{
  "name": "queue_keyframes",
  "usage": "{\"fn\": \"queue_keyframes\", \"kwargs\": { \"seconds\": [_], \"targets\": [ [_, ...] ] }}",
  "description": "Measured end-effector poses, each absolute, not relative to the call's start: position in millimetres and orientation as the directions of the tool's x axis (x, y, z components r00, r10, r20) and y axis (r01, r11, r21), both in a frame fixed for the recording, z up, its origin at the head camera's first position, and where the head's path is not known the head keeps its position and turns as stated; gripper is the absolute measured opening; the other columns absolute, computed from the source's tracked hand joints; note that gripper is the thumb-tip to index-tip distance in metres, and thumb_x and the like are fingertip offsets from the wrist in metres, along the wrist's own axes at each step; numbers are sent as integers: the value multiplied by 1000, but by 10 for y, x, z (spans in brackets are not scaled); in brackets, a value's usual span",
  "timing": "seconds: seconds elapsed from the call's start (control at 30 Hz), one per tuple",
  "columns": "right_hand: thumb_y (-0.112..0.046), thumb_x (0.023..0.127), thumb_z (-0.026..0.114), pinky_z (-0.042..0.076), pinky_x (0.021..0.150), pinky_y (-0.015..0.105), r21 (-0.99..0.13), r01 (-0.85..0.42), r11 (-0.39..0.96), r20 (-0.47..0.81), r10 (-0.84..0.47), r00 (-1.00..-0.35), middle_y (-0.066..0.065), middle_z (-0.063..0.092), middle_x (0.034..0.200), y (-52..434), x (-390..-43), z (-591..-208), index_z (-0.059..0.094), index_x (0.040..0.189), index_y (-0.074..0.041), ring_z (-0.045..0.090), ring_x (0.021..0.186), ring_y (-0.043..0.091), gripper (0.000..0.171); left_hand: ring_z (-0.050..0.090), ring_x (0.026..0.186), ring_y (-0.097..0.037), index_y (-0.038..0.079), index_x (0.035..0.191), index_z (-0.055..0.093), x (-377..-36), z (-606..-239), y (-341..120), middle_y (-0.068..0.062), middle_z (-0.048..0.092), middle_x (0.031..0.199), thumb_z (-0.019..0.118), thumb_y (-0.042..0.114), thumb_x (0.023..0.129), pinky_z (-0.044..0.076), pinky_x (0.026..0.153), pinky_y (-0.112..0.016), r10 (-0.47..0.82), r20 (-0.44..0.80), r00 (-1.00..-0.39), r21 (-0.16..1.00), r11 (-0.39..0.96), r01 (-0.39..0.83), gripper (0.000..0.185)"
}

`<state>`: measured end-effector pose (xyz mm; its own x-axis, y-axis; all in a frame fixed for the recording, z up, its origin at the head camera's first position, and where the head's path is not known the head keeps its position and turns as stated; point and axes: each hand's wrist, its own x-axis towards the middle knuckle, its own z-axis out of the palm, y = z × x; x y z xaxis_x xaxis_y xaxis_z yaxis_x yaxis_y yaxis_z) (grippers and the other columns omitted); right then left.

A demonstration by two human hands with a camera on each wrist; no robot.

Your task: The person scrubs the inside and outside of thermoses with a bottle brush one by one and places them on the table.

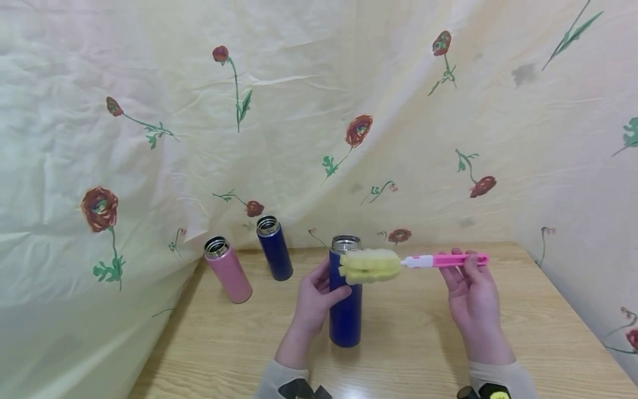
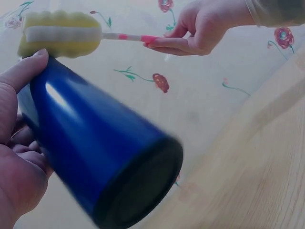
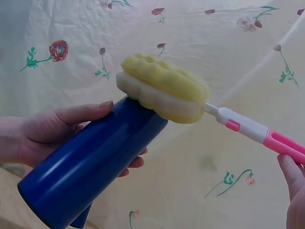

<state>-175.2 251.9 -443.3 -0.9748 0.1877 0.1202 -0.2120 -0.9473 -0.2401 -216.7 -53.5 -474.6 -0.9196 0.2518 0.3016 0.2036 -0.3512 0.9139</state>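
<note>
Over the wooden table [image 1: 408,332] our left hand [image 1: 314,302] grips the blue flask [image 1: 345,310], while our right hand [image 1: 471,293] holds the sponge brush [image 1: 371,266] lying sideways across its open mouth.

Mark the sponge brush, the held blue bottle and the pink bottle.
sponge brush [image 1: 370,266]: head view, yellow sponge head.
blue bottle [image 1: 345,313]: head view, lower body.
pink bottle [image 1: 231,274]: head view, side wall.

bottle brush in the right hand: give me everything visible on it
The long-handled bottle brush has a yellow sponge head with a paler band and lumpy ridges, a thin white neck, and a white-and-pink plastic handle. It looks dry, though that is hard to judge. It lies roughly level, head by the open mouth of the dark blue metal flask, not inside. The right hand pinches the handle's far end.
</note>
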Motion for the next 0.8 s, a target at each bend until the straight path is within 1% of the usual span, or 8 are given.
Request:
{"fn": "queue_keyframes", "kwargs": {
  "seconds": [0.2,0.3,0.4,0.47,0.53,0.6,0.8],
  "targets": [
    [-7,111,53,58,100,42,-275,-228,-934,107,206,-973,17,68,109,2530,-1745,-4408,55,113,-2,76,105,40,6,70,119,-23,-6,152,54,-2190,-4719,-538,-17,63,143,80,-7,84,59,103,-40,245,307,-920,907,-368,205,73],
    [-8,111,52,58,101,42,-284,-222,-933,100,202,-974,17,68,109,2531,-1745,-4397,55,113,-2,77,105,39,7,71,116,-27,-4,148,58,-2203,-4712,-557,-14,60,141,80,-8,83,60,102,-41,230,306,-924,910,-357,212,69],
    [-9,112,51,57,101,42,-285,-214,-934,91,196,-976,17,68,110,2534,-1746,-4397,57,113,-2,76,105,39,9,66,119,-26,3,145,64,-2212,-4709,-581,-10,59,137,85,-3,82,59,101,-38,192,316,-929,930,-254,264,66],
    [-9,112,51,57,102,42,-281,-210,-936,82,195,-977,17,68,110,2540,-1747,-4400,57,113,-2,76,105,39,9,62,119,-26,7,144,67,-2219,-4708,-594,-8,60,135,87,2,82,57,101,-37,173,333,-927,937,-174,304,65],
    [-9,112,52,57,102,42,-273,-207,-939,73,194,-978,17,68,110,2548,-1749,-4405,57,112,-3,76,105,40,8,60,121,-26,10,144,68,-2223,-4707,-601,-7,63,134,89,5,83,55,100,-36,165,342,-925,938,-122,325,65],
    [-9,111,53,57,102,42,-266,-205,-942,60,196,-979,17,68,111,2554,-1745,-4405,57,113,-3,76,106,40,8,61,119,-26,8,145,67,-2225,-4703,-598,-8,64,134,89,6,84,56,101,-35,171,347,-922,936,-122,329,65],
    [-9,110,56,57,102,42,-233,-218,-948,18,220,-975,16,68,111,2571,-1733,-4382,56,115,-4,77,105,38,7,64,117,-22,-2,147,62,-2218,-4682,-563,-13,62,136,86,-3,86,60,100,-35,197,334,-922,930,-227,288,66]
  ]
}}
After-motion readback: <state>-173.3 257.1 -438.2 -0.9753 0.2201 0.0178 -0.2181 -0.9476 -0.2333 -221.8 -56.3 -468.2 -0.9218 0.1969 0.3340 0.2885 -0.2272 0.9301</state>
